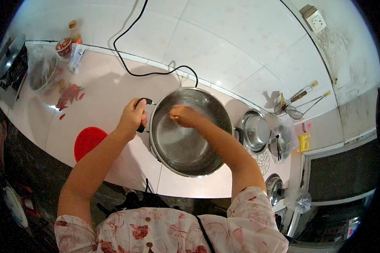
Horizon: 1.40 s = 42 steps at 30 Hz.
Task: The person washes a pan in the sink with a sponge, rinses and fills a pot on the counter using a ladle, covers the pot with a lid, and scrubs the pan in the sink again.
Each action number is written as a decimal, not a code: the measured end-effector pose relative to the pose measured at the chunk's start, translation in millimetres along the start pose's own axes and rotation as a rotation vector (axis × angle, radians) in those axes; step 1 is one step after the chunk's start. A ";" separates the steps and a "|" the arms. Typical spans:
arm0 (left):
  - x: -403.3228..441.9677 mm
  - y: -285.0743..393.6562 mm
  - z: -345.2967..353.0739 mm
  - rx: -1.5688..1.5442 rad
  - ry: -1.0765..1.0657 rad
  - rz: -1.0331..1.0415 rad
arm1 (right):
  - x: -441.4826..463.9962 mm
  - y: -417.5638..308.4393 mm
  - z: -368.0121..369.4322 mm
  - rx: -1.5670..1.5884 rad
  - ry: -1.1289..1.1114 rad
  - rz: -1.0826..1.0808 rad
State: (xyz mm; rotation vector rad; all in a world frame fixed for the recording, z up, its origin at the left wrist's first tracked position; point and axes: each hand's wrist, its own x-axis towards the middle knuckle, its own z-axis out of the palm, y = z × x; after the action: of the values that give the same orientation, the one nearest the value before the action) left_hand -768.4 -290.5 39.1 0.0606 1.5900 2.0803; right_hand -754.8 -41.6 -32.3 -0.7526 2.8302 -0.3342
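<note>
My left hand (133,116) gripped the handle (146,101) of the pot (179,145) at the frame's centre; my right hand (183,115) lay curled inside it, though I couldn't tell whether it pinched anything.

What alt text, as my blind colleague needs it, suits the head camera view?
A bare left hand grips the black handle of a large metal pot while the right hand, curled, reaches over it. A smaller metal bowl sits right.

The pot (183,145) is silver, its handle (146,101) black, the pale shirt (173,232) red-flowered.
</note>
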 end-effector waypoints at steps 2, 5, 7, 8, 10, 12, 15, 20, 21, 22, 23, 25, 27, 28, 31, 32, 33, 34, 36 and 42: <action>2.8 -4.9 -2.5 0.012 0.001 0.003 | 22.5 -42.9 -15.7 -0.174 -0.204 0.056; 3.3 -8.7 -3.5 0.004 -0.007 0.001 | 26.5 -32.6 -17.7 -0.179 0.025 -0.227; 2.8 -8.1 -2.8 -0.026 -0.012 0.000 | 3.6 -13.0 -20.5 -0.183 0.064 -0.046; 2.3 -6.9 -2.6 -0.023 -0.004 -0.007 | -10.3 -4.8 -25.2 -0.183 0.108 0.134; 0.4 -3.8 -2.0 -0.025 0.001 -0.016 | -46.5 8.8 -30.4 -0.213 -0.220 0.454; -1.3 0.2 -0.1 -0.047 0.012 -0.036 | -73.2 15.7 -21.9 -0.244 -0.519 0.580; 0.2 -3.7 -0.6 -0.056 0.032 -0.020 | -113.9 -9.7 -1.3 -0.227 -0.569 0.488; 0.4 -5.3 1.1 -0.063 0.060 -0.027 | -88.8 -60.7 11.0 -0.220 -0.979 0.218; 1.0 -5.6 0.9 -0.040 0.081 -0.035 | -84.3 -65.3 25.1 -0.185 -0.952 0.197; 1.5 -5.2 0.7 -0.034 0.085 -0.033 | -73.0 -75.2 31.7 -0.154 -0.969 0.161; 0.8 -5.0 0.8 -0.073 0.065 -0.039 | -60.7 -87.9 34.0 -0.123 -0.988 0.123; 0.4 -6.2 -0.6 -0.107 0.048 -0.053 | -32.8 -104.5 29.6 0.065 -0.889 0.010; 1.9 -7.1 -1.8 -0.095 0.013 -0.041 | 0.5 -90.0 59.0 0.095 -0.596 -0.426; 2.2 -6.7 -1.2 -0.093 0.014 -0.040 | 18.1 -78.0 54.5 0.095 -0.595 -0.428; 0.3 -2.5 0.0 0.007 0.035 0.003 | 58.6 -27.0 12.8 0.115 -0.454 0.286; -1.0 -1.1 0.5 -0.001 0.036 -0.001 | 43.4 -9.8 0.7 0.045 -0.354 0.408; -3.1 -1.3 0.9 -0.011 0.036 -0.008 | 28.2 7.0 -11.9 -0.010 -0.251 0.534; -3.7 -0.6 1.1 -0.013 0.035 -0.009 | 2.3 44.7 19.3 0.103 0.156 0.630; -4.1 1.2 2.2 -0.053 0.035 -0.026 | -32.1 20.6 -18.2 -0.203 -0.246 0.674; -0.6 -4.6 0.4 -0.103 0.015 -0.026 | -96.5 -42.7 40.8 0.232 -0.941 0.369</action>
State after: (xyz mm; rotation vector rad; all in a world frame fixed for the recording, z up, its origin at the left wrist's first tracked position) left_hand -766.0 -289.5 35.2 -0.0115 1.4822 2.1428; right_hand -642.8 -35.5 -47.7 -0.2167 1.9280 -0.1713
